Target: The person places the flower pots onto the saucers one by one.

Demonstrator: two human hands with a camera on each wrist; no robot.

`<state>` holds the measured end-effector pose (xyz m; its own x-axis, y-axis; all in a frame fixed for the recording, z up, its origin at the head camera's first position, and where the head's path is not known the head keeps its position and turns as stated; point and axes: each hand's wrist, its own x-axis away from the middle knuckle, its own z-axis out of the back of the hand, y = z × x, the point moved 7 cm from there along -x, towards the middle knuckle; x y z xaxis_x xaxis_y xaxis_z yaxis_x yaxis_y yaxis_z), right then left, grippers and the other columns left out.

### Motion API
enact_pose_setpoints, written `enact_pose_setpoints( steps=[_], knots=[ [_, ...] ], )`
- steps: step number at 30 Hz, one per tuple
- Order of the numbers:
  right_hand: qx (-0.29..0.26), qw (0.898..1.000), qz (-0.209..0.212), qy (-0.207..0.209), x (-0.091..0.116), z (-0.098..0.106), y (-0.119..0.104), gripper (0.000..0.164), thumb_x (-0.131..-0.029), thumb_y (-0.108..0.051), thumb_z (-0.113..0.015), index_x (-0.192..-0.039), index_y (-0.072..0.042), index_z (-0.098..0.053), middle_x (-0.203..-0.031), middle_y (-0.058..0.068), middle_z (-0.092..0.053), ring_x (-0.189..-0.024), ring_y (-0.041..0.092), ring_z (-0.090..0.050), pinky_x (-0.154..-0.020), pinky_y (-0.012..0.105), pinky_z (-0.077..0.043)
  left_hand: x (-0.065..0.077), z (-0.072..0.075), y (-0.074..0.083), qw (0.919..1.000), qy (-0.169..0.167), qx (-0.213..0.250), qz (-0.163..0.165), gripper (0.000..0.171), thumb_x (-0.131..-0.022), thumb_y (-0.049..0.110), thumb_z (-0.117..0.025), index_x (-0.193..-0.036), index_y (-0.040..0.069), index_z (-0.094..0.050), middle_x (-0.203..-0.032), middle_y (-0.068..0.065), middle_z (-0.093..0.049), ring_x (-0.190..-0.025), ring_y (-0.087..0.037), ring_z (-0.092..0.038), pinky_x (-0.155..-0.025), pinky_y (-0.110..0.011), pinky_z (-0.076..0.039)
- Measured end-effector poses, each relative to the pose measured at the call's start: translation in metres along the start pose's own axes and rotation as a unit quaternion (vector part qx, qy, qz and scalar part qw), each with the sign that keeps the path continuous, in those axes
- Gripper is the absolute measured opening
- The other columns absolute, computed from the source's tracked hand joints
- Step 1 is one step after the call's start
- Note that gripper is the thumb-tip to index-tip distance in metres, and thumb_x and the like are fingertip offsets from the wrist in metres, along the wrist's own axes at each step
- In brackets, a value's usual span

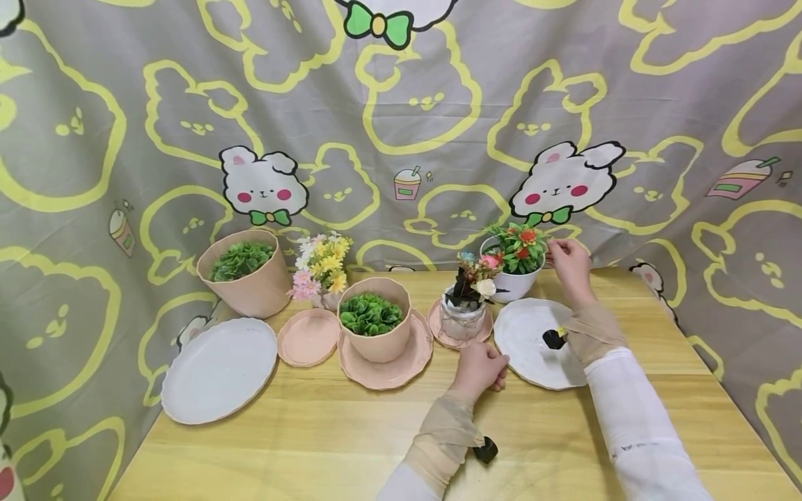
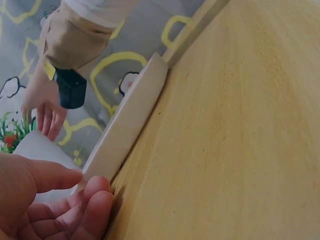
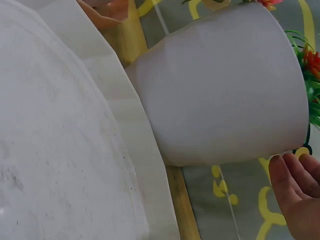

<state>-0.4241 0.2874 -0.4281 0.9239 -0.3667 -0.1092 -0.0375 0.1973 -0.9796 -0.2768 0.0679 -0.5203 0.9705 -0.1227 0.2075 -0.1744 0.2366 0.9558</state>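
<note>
My right hand (image 1: 571,268) is beside a white flowerpot (image 1: 515,284) at the back right, which holds a plant with red flowers (image 1: 525,247). In the right wrist view its fingertips are right at the pot's rim, with the fingers fairly straight. My left hand (image 1: 481,369) rests low over the table by the near left edge of a white scalloped plate (image 1: 532,351). Its fingers are loosely bent, and the left wrist view has the thumb and fingertips close to the plate's rim. Behind it, a small pale pot of flowers (image 1: 464,321) stands on a pink saucer (image 1: 438,330).
A pink pot with green leaves (image 1: 376,341) sits on a larger pink saucer (image 1: 401,379). Leftward are an unoccupied pink saucer (image 1: 308,339), a yellow and pink flower plant (image 1: 322,268), another leafy pink pot (image 1: 257,292) and a white plate (image 1: 219,372). A patterned curtain (image 1: 401,104) hangs behind the wooden table (image 1: 301,445).
</note>
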Motion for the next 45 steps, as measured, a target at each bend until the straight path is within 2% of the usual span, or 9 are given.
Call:
enact_pose_setpoints(
  steps=[5, 10, 16, 23, 27, 30, 33, 39, 45],
  knots=[
    [0.001, 1.000, -0.024, 0.005, 0.001, -0.006, 0.002, 0.033, -0.099, -0.037, -0.051, -0.109, -0.008, -0.063, -0.080, -0.018, -0.054, -0.074, -0.003, -0.055, -0.070, 0.011, -0.049, 0.000, 0.000, 0.000, 1.0000, -0.001, -0.005, 0.003, 0.024, -0.089, 0.009, -0.067, -0.068, -0.001, -0.063, -0.053, -0.007, -0.061, -0.035, -0.007, -0.049, -0.041, -0.026, -0.053],
    [-0.136, 0.989, -0.062, 0.018, 0.001, -0.010, 0.009, 0.032, -0.102, -0.030, -0.049, -0.075, -0.021, -0.064, -0.071, -0.010, -0.056, -0.062, 0.002, -0.050, -0.058, 0.013, -0.046, 0.000, 0.000, 0.000, 1.0000, -0.003, -0.008, 0.003, 0.023, -0.089, 0.009, -0.067, -0.069, -0.003, -0.064, -0.054, -0.009, -0.062, -0.035, -0.007, -0.049, -0.041, -0.026, -0.053],
    [-0.229, 0.968, -0.099, -0.011, -0.004, -0.018, 0.020, 0.031, -0.099, -0.016, -0.052, -0.072, -0.020, -0.066, -0.068, -0.012, -0.062, -0.062, 0.000, -0.057, -0.059, 0.011, -0.050, 0.000, 0.000, 0.000, 1.0000, 0.001, -0.009, 0.000, 0.023, -0.089, 0.009, -0.068, -0.069, -0.003, -0.064, -0.053, -0.008, -0.061, -0.035, -0.007, -0.049, -0.040, -0.025, -0.053],
    [-0.201, 0.973, -0.088, -0.075, -0.006, -0.027, 0.029, 0.028, -0.099, -0.012, -0.050, -0.079, -0.024, -0.065, -0.084, -0.015, -0.060, -0.073, -0.004, -0.060, -0.071, 0.009, -0.050, -0.001, 0.000, -0.001, 1.0000, -0.001, -0.001, 0.006, 0.023, -0.089, 0.008, -0.068, -0.068, -0.001, -0.063, -0.052, -0.006, -0.059, -0.035, -0.007, -0.049, -0.040, -0.025, -0.053],
    [-0.171, 0.979, -0.081, -0.079, -0.007, -0.031, 0.031, 0.015, -0.100, -0.017, -0.051, -0.098, -0.016, -0.065, -0.092, -0.014, -0.057, -0.080, -0.005, -0.059, -0.077, 0.010, -0.050, -0.001, -0.001, -0.001, 1.0000, -0.001, -0.003, 0.007, 0.024, -0.089, 0.008, -0.068, -0.067, 0.000, -0.062, -0.051, -0.003, -0.057, -0.035, -0.007, -0.049, -0.039, -0.025, -0.052],
    [-0.132, 0.986, -0.085, -0.062, -0.009, -0.032, 0.033, 0.031, -0.099, -0.020, -0.051, -0.124, -0.004, -0.061, -0.099, -0.011, -0.057, -0.082, -0.006, -0.057, -0.078, 0.009, -0.050, -0.001, -0.001, -0.001, 1.0000, 0.000, -0.002, 0.005, 0.024, -0.089, 0.008, -0.068, -0.067, 0.000, -0.062, -0.050, -0.003, -0.057, -0.035, -0.007, -0.049, -0.039, -0.024, -0.052],
    [-0.086, 0.992, -0.083, -0.032, -0.010, -0.031, 0.033, 0.045, -0.099, -0.022, -0.051, -0.136, 0.005, -0.052, -0.112, -0.001, -0.059, -0.083, -0.006, -0.054, -0.075, 0.008, -0.049, -0.001, 0.000, -0.001, 1.0000, 0.001, -0.002, 0.006, 0.024, -0.088, 0.008, -0.068, -0.067, 0.000, -0.062, -0.051, -0.004, -0.058, -0.035, -0.007, -0.049, -0.039, -0.025, -0.052],
    [-0.001, 0.997, -0.064, 0.031, -0.012, -0.025, 0.031, 0.040, -0.097, -0.021, -0.051, -0.128, 0.000, -0.061, -0.125, 0.013, -0.058, -0.084, -0.001, -0.049, -0.073, 0.013, -0.044, -0.001, 0.000, -0.001, 1.0000, 0.000, -0.004, 0.008, 0.024, -0.088, 0.008, -0.068, -0.066, 0.001, -0.062, -0.052, -0.007, -0.060, -0.035, -0.008, -0.049, -0.040, -0.026, -0.053],
    [0.020, 0.996, -0.057, 0.067, -0.012, -0.019, 0.028, 0.036, -0.094, -0.019, -0.053, -0.123, -0.001, -0.066, -0.112, 0.005, -0.064, -0.086, 0.001, -0.049, -0.073, 0.015, -0.042, 0.000, 0.000, -0.001, 1.0000, 0.000, -0.004, 0.008, 0.025, -0.088, 0.008, -0.068, -0.065, 0.002, -0.061, -0.051, -0.006, -0.059, -0.035, -0.008, -0.049, -0.040, -0.026, -0.053]
  ],
)
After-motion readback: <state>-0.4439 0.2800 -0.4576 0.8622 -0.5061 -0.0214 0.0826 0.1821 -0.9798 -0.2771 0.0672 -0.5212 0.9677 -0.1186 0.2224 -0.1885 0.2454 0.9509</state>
